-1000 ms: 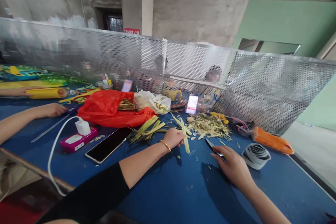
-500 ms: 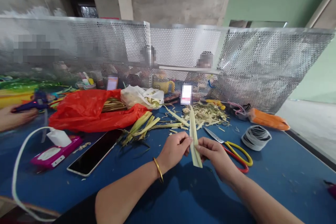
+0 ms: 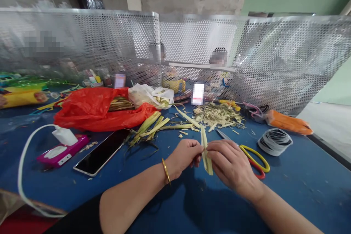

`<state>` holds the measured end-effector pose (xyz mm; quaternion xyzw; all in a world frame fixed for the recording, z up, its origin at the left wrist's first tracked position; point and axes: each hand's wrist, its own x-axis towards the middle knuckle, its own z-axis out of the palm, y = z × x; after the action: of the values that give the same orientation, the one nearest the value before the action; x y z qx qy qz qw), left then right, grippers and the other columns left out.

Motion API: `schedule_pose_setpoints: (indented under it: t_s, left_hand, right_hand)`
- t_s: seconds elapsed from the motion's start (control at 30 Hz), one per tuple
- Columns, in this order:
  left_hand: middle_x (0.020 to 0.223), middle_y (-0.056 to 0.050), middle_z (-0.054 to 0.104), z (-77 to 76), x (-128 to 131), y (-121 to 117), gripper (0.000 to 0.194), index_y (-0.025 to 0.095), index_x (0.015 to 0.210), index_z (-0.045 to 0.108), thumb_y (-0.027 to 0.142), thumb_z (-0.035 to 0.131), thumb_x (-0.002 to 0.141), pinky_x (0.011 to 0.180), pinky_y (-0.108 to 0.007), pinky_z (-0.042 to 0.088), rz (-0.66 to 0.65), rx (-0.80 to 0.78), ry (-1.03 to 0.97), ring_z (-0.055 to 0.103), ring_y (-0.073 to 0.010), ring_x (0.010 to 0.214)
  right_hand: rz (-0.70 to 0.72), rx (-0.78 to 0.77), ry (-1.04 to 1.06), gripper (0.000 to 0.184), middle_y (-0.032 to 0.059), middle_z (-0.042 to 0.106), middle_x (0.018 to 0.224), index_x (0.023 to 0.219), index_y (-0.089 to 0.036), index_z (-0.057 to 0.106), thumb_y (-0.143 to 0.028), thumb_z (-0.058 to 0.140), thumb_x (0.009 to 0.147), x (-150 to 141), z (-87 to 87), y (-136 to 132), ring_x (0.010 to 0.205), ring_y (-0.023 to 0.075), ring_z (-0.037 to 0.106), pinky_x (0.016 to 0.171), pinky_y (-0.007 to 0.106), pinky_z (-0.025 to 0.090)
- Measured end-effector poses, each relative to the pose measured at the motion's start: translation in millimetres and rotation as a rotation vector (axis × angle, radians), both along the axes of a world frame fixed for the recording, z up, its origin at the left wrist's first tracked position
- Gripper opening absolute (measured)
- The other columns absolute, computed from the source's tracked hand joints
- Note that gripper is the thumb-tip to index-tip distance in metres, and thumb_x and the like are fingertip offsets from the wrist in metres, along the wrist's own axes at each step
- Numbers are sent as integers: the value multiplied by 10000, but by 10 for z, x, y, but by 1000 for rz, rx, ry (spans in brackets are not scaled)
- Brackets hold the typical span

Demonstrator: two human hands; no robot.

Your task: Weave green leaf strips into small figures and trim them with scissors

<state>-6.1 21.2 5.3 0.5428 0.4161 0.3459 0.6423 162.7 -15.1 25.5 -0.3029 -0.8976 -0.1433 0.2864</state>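
Now, the thumb and forefinger of the left hand [image 3: 184, 156] are pinched together on a pale strip [image 3: 207, 162]. The fingers of the right hand [image 3: 233, 166] lie close to each other, their tips pressed against the strip's right side; the right thumb is hidden. So the strip is between both hands, raised over the blue tabletop [image 3: 301, 175].

Half a second earlier, the right thumb was visible on the strip; now this hand has turned and shows its back. One second earlier, it was at the scissors [image 3: 257, 151], which now lie partly behind it.

Beyond the hands there is a pile of shavings [image 3: 219, 117], and to its left, some green stalks [image 3: 149, 128] beside the red bag [image 3: 87, 104]. At far left, the purple tool in another person's hand has gone from view.
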Motion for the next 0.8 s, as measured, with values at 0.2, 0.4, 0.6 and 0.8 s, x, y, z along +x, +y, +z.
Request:
schedule_pose_setpoints:
  t_s: [0.2, 0.4, 0.6, 0.8]
  left_hand:
    - [448, 57, 442, 15, -9, -16, 203, 183, 526, 459, 300, 556, 660, 398, -203, 251, -114, -163, -79, 407, -69, 396]
    - [461, 55, 434, 20, 4, -54, 165, 177, 530, 472, 263, 529, 658, 395, -207, 241, -211, -238, -73, 389, -66, 390]
    - [632, 4, 568, 98, 25, -94, 339, 160, 698, 598, 496, 594, 747, 537, -209, 386, 5, 122, -125, 518, -104, 595]
    - [684, 8, 603, 117, 62, -174, 338, 157, 696, 578, 411, 779, 601, 640, -237, 462, -151, 55, -239, 562, -115, 651]
  right_hand:
    - [91, -67, -20, 131, 26, 625, 773, 889, -207, 525, -130, 420, 873, -8, 64, -24, 728, 165, 579, 859, 383, 430]
    - [69, -248, 169, 71, 33, 619, 783, 815, -213, 497, -150, 492, 848, -20, 67, -69, 744, 169, 579, 770, 341, 443]
    - [-154, -704, 688, 187, -12, 554, 663, 762, -215, 470, -354, 555, 854, -56, 38, -85, 580, 125, 514, 541, 238, 429]
    - [-159, -1013, 1045, 323, -42, 533, 607, 782, -194, 512, -459, 690, 732, -106, 77, -24, 498, 89, 445, 442, 198, 346]
